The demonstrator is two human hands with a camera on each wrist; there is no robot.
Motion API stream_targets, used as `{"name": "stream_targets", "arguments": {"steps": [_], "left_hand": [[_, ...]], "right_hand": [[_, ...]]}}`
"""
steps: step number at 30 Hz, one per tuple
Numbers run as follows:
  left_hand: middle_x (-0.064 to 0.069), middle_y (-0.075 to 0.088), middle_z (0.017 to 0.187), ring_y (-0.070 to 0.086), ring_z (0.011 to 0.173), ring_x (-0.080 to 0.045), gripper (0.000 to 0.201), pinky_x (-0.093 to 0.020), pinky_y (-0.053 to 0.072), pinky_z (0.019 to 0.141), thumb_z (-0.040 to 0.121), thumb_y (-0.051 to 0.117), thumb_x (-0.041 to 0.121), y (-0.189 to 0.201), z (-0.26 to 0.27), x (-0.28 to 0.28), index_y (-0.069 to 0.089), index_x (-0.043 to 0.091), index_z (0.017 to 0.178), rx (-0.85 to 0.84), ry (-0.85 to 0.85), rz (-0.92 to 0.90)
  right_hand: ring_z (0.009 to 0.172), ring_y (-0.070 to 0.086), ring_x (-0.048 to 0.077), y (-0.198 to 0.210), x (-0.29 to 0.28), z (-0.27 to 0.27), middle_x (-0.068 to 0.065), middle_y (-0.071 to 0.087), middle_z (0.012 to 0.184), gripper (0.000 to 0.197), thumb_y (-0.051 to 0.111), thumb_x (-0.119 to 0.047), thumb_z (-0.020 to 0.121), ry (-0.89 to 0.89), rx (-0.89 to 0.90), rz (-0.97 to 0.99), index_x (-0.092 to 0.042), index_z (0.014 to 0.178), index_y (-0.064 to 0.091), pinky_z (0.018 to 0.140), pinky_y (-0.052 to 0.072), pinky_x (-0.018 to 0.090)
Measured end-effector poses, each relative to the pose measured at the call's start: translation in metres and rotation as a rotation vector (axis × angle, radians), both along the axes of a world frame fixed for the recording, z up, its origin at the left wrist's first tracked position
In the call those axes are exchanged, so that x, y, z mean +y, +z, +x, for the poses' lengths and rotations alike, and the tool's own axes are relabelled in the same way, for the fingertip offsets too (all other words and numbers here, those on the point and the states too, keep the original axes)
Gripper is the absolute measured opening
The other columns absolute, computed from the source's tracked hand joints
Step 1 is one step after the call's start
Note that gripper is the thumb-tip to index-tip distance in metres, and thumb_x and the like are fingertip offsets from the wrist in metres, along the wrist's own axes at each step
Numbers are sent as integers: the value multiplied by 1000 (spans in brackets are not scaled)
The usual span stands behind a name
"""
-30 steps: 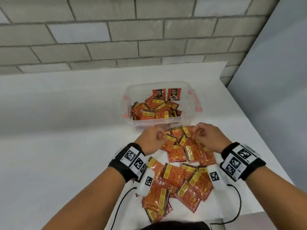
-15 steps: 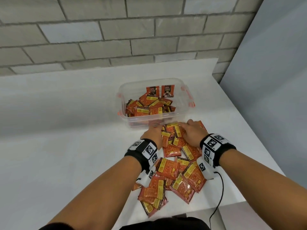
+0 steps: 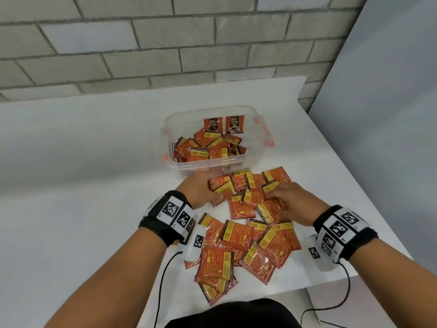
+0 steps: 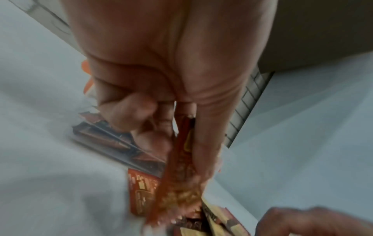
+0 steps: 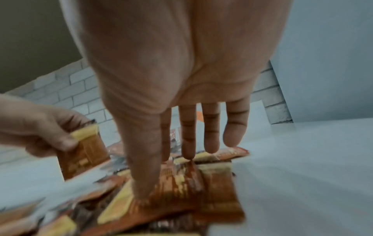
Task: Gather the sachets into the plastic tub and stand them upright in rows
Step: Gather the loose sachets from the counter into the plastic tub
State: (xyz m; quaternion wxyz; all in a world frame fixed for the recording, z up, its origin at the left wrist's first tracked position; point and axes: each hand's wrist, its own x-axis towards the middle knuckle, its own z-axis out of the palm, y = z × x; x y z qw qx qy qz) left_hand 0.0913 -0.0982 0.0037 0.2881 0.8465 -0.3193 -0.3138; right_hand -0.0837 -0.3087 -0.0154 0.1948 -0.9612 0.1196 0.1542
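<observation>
A clear plastic tub (image 3: 254,152) with orange latches sits mid-table, holding a jumble of orange sachets (image 3: 208,147); two stand upright against its far wall. A loose pile of sachets (image 3: 246,235) lies on the table in front of it. My left hand (image 3: 208,189) pinches one sachet (image 3: 224,188) between thumb and fingers, just before the tub; the left wrist view shows that sachet (image 4: 181,159) edge-on. My right hand (image 3: 283,200) lies with straight fingers (image 5: 189,140) on sachets (image 5: 201,180) at the pile's far right, holding none.
The white table (image 3: 94,185) ends at a brick wall (image 3: 165,43) behind and a grey panel (image 3: 390,114) on the right. Its front edge (image 3: 354,284) runs close behind the pile. Cables hang from both wristbands.
Both hands drew back a little from the tub's front wall. The left hand now has a sachet lifted off the pile; the right hand's fingers have straightened onto the pile.
</observation>
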Motion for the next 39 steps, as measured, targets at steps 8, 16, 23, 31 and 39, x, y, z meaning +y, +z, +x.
{"name": "stream_targets", "arguments": {"steps": [8,16,23,31,39], "left_hand": [[-9,50,137,53,118,-24,63,-30,44,91,86,70,23,-7,-27,-44,39,12,140,-41,-180,131],[-11,50,138,51,120,-27,73,-33,45,90,87,60,46,-23,-38,-66,33,7,143,-90,-103,270],[-9,51,139,52,122,-26,67,-34,46,94,88,60,48,-23,-41,-76,41,9,139,-167,-97,278],[-10,56,131,55,116,-26,64,-29,45,85,82,71,36,-25,-43,-79,48,4,133,-34,51,256],[-6,49,140,56,101,-16,66,-16,42,69,82,74,22,-27,-16,-49,42,9,139,120,115,134]], "right_hand": [[119,34,16,-9,10,-8,-1,41,126,58,72,-33,80,-16,-25,-111,-21,132,48,99,35,27],[85,58,8,-5,1,-25,-3,58,103,44,56,-5,90,-353,-116,219,-16,129,39,70,46,17],[101,54,20,-17,-11,-23,5,51,112,68,67,-33,84,-372,19,178,-23,142,33,92,46,33],[97,48,17,-18,-13,-15,2,42,110,54,80,-27,72,-431,14,141,-20,109,41,80,44,28],[84,59,5,-14,-14,-16,-4,57,104,71,77,-10,77,-510,-21,403,-20,133,34,66,46,12]]}}
